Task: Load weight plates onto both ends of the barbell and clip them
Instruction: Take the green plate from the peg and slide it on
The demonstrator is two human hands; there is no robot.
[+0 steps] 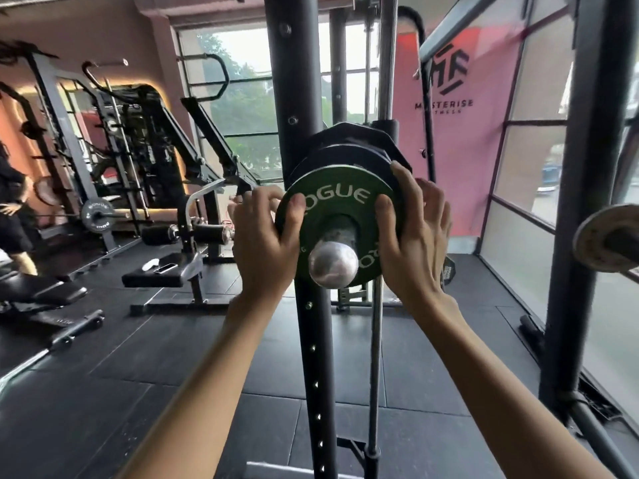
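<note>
A small green weight plate (337,205) with white lettering sits on the barbell sleeve, whose silver end (332,265) points toward me. Behind it on the same sleeve are larger black plates (349,143). My left hand (266,243) grips the green plate's left rim, thumb on its face. On the right rim my right hand (416,233) holds it the same way, fingers wrapped behind. No clip is in view on the sleeve.
A black rack upright (314,357) stands right behind the sleeve, with a thin chrome rod (375,357) beside it. Another bar end (601,238) sticks in at right. Benches (162,276) and machines fill the left. A person stands at far left (14,216).
</note>
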